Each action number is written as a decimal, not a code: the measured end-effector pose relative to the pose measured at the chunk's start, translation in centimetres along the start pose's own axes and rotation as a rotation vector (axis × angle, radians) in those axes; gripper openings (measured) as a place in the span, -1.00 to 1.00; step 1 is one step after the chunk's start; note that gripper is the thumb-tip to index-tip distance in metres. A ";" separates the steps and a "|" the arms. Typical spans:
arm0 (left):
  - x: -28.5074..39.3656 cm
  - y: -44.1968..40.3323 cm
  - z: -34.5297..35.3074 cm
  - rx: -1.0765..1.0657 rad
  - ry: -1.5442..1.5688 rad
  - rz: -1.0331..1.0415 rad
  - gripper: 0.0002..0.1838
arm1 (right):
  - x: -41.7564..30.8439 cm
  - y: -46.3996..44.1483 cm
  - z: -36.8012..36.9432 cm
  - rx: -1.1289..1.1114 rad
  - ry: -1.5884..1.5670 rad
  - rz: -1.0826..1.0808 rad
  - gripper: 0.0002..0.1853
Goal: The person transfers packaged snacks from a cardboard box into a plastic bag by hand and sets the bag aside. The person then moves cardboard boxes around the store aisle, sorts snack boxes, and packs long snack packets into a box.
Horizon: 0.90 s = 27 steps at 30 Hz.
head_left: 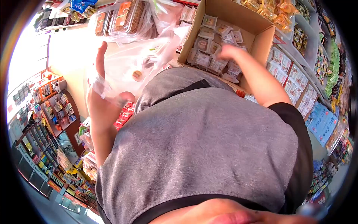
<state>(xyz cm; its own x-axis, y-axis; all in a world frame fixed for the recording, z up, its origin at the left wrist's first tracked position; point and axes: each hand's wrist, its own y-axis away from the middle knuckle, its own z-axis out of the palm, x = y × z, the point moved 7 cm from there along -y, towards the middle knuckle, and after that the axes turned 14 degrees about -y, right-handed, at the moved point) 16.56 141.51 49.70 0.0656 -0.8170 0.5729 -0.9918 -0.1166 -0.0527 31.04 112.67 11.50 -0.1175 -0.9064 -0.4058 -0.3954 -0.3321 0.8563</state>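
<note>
My left hand (102, 95) holds a thin clear plastic bag (115, 80) at its edge, with one finger pointing up and the film draped across the palm. Inside or behind the film lie a few small round-topped packs (137, 75); I cannot tell which. My right hand (228, 52) reaches over a cardboard box (257, 46), just above small clear packs with labels (203, 59) that fill its bottom. Motion smears the fingers of this hand, so whether it grips a pack does not show.
Clear boxes of brown food with orange labels (126, 16) stand behind the bag. At the right are bins of yellow-wrapped snacks (266, 11), rows of white packets (296, 78) and a blue package (322, 123). Stocked shelves (41, 145) line the left side.
</note>
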 end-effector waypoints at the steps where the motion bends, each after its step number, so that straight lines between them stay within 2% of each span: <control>1: 0.1 0.0 -0.1 0.026 -0.046 0.058 0.25 | 1.3 -0.8 1.9 0.045 0.092 0.037 0.27; 2: 0.3 0.0 -0.4 0.052 -0.094 0.115 0.24 | 1.7 -0.3 2.9 0.171 0.115 0.022 0.36; 4: 0.0 0.1 -0.7 0.038 -0.148 0.104 0.26 | 0.0 1.4 2.7 0.190 0.116 0.026 0.34; 6: -0.8 0.7 -0.5 0.024 -0.098 0.040 0.32 | -2.1 3.4 2.1 0.183 0.207 0.051 0.29; 9: -0.2 0.8 -0.1 0.076 -0.046 0.027 0.21 | -2.3 3.5 2.1 0.242 0.297 -0.006 0.18; 10: 0.0 0.8 0.1 0.052 -0.136 0.056 0.20 | -2.0 3.2 2.3 0.270 0.322 -0.043 0.14; 12: 0.2 0.7 0.2 0.011 -0.321 0.110 0.20 | 0.1 0.9 3.0 0.141 0.216 0.020 0.21; 14: 0.4 0.7 0.3 -0.033 -0.296 0.048 0.17 | 1.5 -1.0 3.9 -0.038 0.155 0.052 0.26; 16: -0.2 0.8 0.2 -0.079 -0.324 0.031 0.13 | 0.4 -0.2 4.4 -0.120 0.203 0.019 0.26; 17: -0.8 0.8 -0.1 -0.108 -0.327 0.045 0.12 | 0.2 -0.7 4.6 -0.066 0.248 -0.057 0.24; 19: -0.9 1.2 0.0 -0.143 -0.345 0.065 0.11 | 0.1 -1.0 4.9 0.302 0.262 -0.333 0.22; 20: -0.3 1.2 -0.4 -0.125 -0.414 0.164 0.14 | -0.1 -0.8 5.0 0.432 0.229 -0.443 0.20; 21: -0.1 1.1 -0.6 -0.081 -0.363 0.176 0.17 | 0.8 -0.6 5.1 0.495 0.195 -0.489 0.19; 22: 0.6 0.3 -1.0 -0.142 -0.333 0.128 0.19 | 0.8 -0.9 4.1 0.373 0.142 -0.409 0.12; 23: 0.9 0.3 -1.3 -0.113 -0.351 0.147 0.20 | 0.7 -1.1 3.0 0.257 0.095 -0.321 0.06; 24: 1.0 0.4 -1.4 -0.103 -0.354 0.172 0.21 | 1.5 -1.2 2.3 0.178 -0.044 -0.248 0.03; 26: 0.8 0.4 -2.2 -0.107 -0.391 0.170 0.22 | 2.7 -3.8 -0.1 0.044 -0.421 -0.282 0.10; 27: 0.8 0.3 -1.8 -0.124 -0.397 0.169 0.22 | 0.6 0.2 -2.1 0.091 -0.597 -0.184 0.01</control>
<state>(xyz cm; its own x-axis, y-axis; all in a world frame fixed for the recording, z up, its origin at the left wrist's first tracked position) 16.07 141.88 51.63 -0.0853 -0.9749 0.2055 -0.9963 0.0859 -0.0061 32.84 111.49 12.13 -0.5174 -0.5260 -0.6750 -0.5307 -0.4215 0.7353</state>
